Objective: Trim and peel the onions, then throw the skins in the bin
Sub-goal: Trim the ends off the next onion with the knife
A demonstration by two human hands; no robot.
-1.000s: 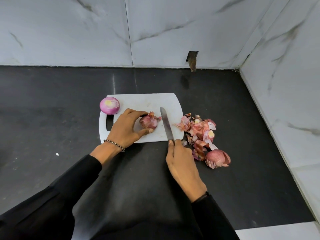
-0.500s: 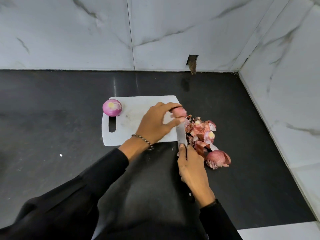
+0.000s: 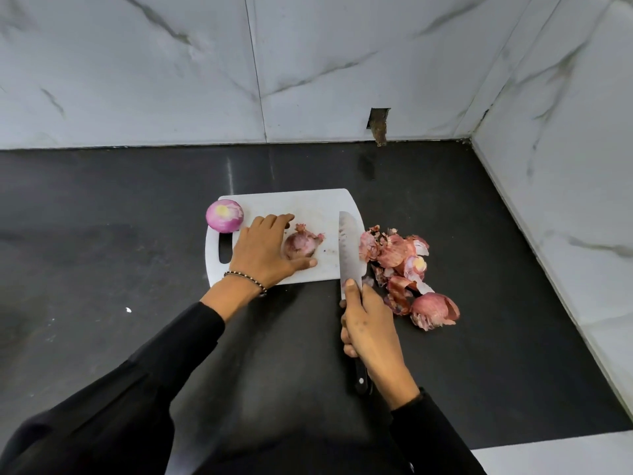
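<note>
An unpeeled red onion (image 3: 302, 244) lies on its side in the middle of the white cutting board (image 3: 308, 207). My left hand (image 3: 265, 252) grips it from the left, thumb under it and fingers over its back. My right hand (image 3: 371, 332) grips the black handle of a knife (image 3: 349, 255), index finger along the spine. The blade lies across the board's right end, a little right of the onion and apart from it. A peeled, trimmed onion (image 3: 224, 216) sits at the board's far left corner.
A heap of pink onion skins and cut ends (image 3: 406, 272) lies on the black counter (image 3: 479, 337) just right of the board. White marble walls close the back and right. No bin is in view.
My left hand went right to the skin heap with a piece, then came back left and now holds the onion on the board. The knife blade lies on the board's right end again.
</note>
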